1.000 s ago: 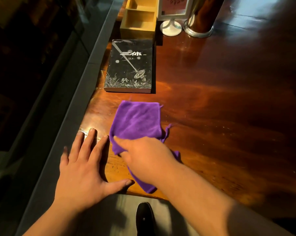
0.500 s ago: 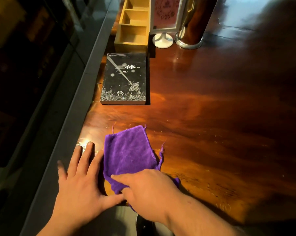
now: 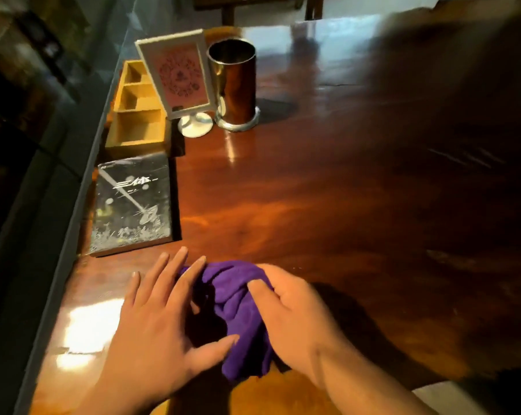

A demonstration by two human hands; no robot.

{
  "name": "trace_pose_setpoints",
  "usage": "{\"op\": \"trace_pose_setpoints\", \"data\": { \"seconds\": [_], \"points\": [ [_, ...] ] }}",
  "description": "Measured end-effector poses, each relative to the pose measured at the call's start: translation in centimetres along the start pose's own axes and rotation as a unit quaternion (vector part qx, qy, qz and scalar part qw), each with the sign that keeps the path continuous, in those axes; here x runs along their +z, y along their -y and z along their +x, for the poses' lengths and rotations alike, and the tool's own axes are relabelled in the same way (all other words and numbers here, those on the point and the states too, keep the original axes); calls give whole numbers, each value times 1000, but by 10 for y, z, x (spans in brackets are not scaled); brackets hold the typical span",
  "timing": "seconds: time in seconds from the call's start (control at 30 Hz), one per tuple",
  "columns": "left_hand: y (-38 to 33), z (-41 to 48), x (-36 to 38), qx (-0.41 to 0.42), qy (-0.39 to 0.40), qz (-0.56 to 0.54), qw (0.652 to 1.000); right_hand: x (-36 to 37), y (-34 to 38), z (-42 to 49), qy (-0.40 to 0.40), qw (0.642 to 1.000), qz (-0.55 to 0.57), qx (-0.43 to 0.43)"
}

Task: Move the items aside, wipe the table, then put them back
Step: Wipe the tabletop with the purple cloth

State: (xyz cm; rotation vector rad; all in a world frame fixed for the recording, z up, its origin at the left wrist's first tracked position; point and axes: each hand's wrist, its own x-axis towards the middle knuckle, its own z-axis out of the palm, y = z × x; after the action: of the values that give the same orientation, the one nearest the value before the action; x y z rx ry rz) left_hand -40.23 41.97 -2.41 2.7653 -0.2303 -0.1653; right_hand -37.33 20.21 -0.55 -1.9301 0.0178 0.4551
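A purple cloth (image 3: 238, 298) lies bunched up on the glossy brown wooden table (image 3: 328, 205) near its front edge. My right hand (image 3: 292, 313) grips the cloth from the right, fingers curled into its folds. My left hand (image 3: 160, 310) lies flat and spread on the table, its fingertips touching the cloth's left side. Along the table's left edge sit a black book (image 3: 132, 205), a wooden divided box (image 3: 138, 115), a framed pink card on a white stand (image 3: 178, 79) and a shiny metal cylinder cup (image 3: 233, 85).
A grey ledge (image 3: 58, 223) and dark glass run along the table's left side. The table's right part is in deep shadow with a blurred dark shape at the top right. A sunlit patch (image 3: 85, 324) falls by my left hand.
The cloth was flat under my right hand and has been pulled toward me and gathered into a bunch. My view has tilted up, so the box, frame and cup show fully.
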Motion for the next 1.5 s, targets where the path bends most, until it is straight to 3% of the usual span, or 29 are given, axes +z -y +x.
{"op": "trace_pose_setpoints", "data": {
  "seconds": [0.13,0.27,0.63,0.8,1.03,1.1,1.2,1.3,1.4,1.5],
  "points": [
    [-60,68,-2,43,-8,22,999,-88,-4,12,-112,992,46,-32],
    [-126,136,7,77,-21,26,996,-182,-16,27,-133,983,124,2],
    [-289,311,68,128,-35,30,991,-414,-78,96,-291,954,67,-31],
    [-314,366,96,122,-37,31,991,-491,-101,142,-356,930,86,-1],
    [-297,408,138,63,16,52,997,-545,-130,195,-476,877,-61,28],
    [-289,410,149,46,26,56,997,-543,-142,213,-441,888,-132,13],
    [-285,412,158,46,11,54,997,-523,-164,243,-308,920,-240,39],
    [-283,412,158,48,6,51,998,-484,-172,271,-185,883,-429,46],
    [-283,410,156,37,-10,44,998,-436,-152,296,-156,870,-467,-13],
    [-278,405,157,25,-30,31,999,-382,-128,304,-71,871,-472,-118]
  ]
}}
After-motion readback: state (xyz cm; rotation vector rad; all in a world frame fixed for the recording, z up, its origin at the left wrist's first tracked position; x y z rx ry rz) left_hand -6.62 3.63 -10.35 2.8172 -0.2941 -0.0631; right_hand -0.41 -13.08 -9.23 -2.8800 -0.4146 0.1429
